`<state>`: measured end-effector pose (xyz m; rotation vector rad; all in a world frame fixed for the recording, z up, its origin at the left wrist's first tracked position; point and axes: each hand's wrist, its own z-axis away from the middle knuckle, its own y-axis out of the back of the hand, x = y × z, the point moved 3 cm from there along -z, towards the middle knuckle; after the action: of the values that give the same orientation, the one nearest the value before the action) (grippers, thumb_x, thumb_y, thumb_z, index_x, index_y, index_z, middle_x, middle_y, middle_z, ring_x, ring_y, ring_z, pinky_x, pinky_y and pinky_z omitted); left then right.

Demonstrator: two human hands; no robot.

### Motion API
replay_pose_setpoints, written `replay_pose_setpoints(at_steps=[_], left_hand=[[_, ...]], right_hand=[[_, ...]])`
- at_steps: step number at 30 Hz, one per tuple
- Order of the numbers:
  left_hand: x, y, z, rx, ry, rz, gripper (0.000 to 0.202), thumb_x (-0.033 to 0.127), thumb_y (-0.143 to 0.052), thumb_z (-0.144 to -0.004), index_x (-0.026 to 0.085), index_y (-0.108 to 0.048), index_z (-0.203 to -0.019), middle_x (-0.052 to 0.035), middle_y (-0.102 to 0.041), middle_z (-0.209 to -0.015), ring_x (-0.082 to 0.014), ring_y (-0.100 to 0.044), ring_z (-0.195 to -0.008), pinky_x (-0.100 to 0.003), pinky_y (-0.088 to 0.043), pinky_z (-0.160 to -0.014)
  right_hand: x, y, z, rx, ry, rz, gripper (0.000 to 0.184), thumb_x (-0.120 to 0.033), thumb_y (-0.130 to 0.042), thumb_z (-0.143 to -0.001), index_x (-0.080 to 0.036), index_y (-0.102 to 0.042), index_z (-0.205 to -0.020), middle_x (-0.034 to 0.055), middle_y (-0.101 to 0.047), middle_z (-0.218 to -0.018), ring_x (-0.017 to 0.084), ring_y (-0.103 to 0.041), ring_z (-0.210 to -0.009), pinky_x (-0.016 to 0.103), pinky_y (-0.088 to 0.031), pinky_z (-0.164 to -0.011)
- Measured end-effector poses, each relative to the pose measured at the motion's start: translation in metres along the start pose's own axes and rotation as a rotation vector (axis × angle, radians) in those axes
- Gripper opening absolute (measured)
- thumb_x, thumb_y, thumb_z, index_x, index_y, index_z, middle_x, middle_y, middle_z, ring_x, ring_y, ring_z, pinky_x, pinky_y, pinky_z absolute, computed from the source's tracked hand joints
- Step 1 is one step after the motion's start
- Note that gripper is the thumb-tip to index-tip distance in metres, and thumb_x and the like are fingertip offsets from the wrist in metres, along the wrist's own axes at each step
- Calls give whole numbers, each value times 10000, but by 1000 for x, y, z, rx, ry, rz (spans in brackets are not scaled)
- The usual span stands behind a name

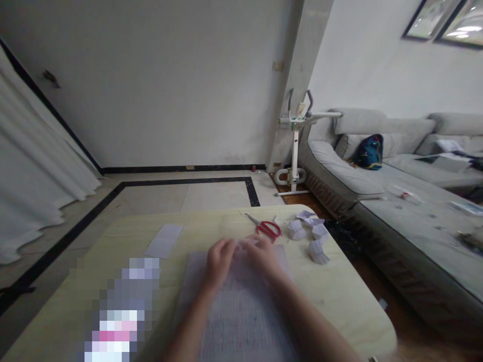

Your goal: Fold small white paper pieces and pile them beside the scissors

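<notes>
My left hand (220, 258) and my right hand (263, 255) meet over the far end of a large sheet of paper (241, 317) covered in faint writing. Between my fingertips is a small pale piece of paper (241, 245), blurred and partly hidden by the fingers. Both hands are closed in a pinch on it. Just beyond the right hand lie scissors (268, 229) with red handles, blades pointing away to the left. Several folded or curled paper pieces (297, 230) sit to the right of the scissors.
A blank paper slip (165, 241) lies at the left of the wooden table (339, 306), near a pixelated patch. Beyond the table's right edge stands a grey sofa (418, 226) with a blue backpack (370, 152). White exercise equipment (295, 151) stands by the wall.
</notes>
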<state>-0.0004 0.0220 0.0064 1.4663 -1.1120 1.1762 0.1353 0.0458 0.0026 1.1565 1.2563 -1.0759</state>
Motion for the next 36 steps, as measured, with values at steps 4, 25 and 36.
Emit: replay_pose_setpoints(at_steps=[4,25,36], left_hand=[[-2,5,-1,62,-33,-40,310,395,-511,-829,150,-594,-658,10,-551,-564,-125,-514,-546,-204,-392,-528],[-8,-2,-5,-20,60,146,336,386,-606,-755,134,-675,-966,-67,-701,-932,-212,-634,-879,-265,-489,-741],[-12,-2,-7,-33,137,269,406,369,-668,-707,122,-642,-1028,-105,-688,-980,-225,-648,-888,-286,-514,-742]], right_hand=[[0,-3,2,-54,-43,30,185,-313,-610,-729,-153,-616,-635,-5,-579,-562,114,-495,-509,214,-365,-483],[0,-6,6,43,428,501,128,-245,-634,-758,-203,-654,-877,34,-576,-824,129,-518,-660,245,-430,-610],[-7,-4,5,-23,175,197,198,-348,-594,-795,-165,-622,-864,32,-621,-774,142,-560,-662,248,-441,-593]])
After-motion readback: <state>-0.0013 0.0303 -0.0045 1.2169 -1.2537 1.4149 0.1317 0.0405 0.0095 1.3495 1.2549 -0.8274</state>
